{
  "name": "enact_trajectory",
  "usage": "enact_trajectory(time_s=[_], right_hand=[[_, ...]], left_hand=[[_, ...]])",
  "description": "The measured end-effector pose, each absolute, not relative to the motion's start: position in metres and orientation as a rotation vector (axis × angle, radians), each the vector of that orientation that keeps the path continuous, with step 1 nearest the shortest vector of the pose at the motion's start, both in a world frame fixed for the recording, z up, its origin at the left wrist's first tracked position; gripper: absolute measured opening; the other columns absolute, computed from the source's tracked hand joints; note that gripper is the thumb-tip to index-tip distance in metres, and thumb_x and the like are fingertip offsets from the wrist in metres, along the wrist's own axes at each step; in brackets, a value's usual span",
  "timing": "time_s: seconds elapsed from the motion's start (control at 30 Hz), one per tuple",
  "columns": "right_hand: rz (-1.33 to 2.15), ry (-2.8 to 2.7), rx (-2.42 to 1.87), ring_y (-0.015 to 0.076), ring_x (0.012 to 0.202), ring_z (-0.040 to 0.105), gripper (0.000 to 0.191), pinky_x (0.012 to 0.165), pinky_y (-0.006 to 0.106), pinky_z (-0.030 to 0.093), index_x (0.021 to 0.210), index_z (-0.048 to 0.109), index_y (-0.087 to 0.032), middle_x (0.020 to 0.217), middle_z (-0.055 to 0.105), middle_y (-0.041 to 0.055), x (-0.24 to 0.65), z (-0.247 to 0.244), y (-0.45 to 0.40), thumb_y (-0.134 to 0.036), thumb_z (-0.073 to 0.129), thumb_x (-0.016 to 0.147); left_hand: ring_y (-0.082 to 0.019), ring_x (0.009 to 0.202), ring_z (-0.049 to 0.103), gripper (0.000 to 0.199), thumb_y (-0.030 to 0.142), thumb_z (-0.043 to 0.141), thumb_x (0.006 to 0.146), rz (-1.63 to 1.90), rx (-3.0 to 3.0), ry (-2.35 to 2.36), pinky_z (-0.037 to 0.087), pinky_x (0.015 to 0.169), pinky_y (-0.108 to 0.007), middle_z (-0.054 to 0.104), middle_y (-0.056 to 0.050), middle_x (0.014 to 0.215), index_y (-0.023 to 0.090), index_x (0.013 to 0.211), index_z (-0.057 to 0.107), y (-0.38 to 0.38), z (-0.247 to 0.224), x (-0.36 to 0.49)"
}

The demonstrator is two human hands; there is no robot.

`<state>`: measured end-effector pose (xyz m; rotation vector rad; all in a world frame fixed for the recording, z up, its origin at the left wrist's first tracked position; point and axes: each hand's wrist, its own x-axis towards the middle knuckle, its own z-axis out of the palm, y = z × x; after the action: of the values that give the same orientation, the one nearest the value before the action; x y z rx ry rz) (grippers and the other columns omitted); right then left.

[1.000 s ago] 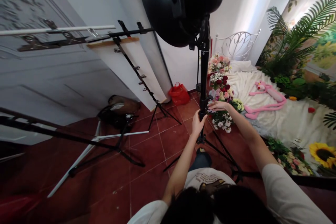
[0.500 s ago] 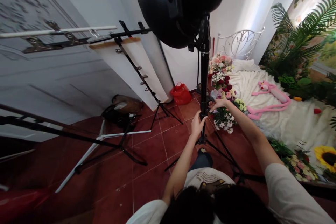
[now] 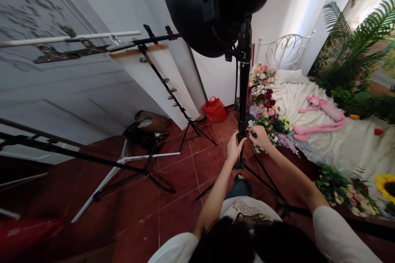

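Note:
A black light stand (image 3: 243, 86) rises in front of me, topped by a big round black studio lamp (image 3: 212, 8). My left hand (image 3: 235, 148) is wrapped around the stand's pole at a collar, low down. Just to its right, my right hand (image 3: 259, 137) has its fingers closed on a small black tightening knob (image 3: 253, 134) at the side of that collar. Part of the knob is hidden by the fingers. The stand's tripod legs spread on the floor near my foot.
Left stand a backdrop frame with metal clips (image 3: 51, 54) and a white paper roll (image 3: 163, 78). A red bag (image 3: 214, 109) sits by the wall. Right is a bed with a cream blanket (image 3: 354, 148), a pink plush toy (image 3: 330, 115) and flowers (image 3: 268, 94). Tripod legs (image 3: 123, 160) cross the tiled floor.
My right hand has shifted down slightly, from beside the pole to a closed grip on the knob. My left hand stays on the pole. The whole view has shifted a little.

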<state>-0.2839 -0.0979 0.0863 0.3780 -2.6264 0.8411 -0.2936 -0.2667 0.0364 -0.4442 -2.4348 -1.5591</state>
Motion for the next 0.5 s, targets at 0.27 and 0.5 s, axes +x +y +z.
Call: enact_trajectory(time_s=[0.27, 0.5], right_hand=[[1.309, -2.569, -0.013, 0.0262, 0.1, 0.061, 0.033, 0.1, 0.041, 0.039, 0.091, 0.063, -0.019, 0.089, 0.068, 0.0089, -0.305, 0.091, -0.157, -0.049, 0.063, 0.078], [1.653, -2.513, -0.298, 0.0246, 0.091, 0.066, 0.033, 0.084, 0.036, 0.05, 0.08, 0.066, -0.019, 0.073, 0.07, 0.0063, -0.327, 0.101, -0.171, -0.051, 0.065, 0.074]], left_hand=[[-0.023, 0.12, 0.055, 0.045, 0.03, 0.052, 0.087, -1.572, -0.533, -2.391, 0.045, 0.099, -0.039, 0.057, -0.014, 0.127, 0.017, 0.129, 0.045, -0.266, 0.023, -0.297], [-0.027, 0.118, 0.056, 0.042, 0.036, 0.049, 0.09, -1.453, -0.476, -2.45, 0.045, 0.098, -0.043, 0.058, -0.015, 0.124, 0.016, 0.127, 0.047, -0.265, 0.03, -0.297]])
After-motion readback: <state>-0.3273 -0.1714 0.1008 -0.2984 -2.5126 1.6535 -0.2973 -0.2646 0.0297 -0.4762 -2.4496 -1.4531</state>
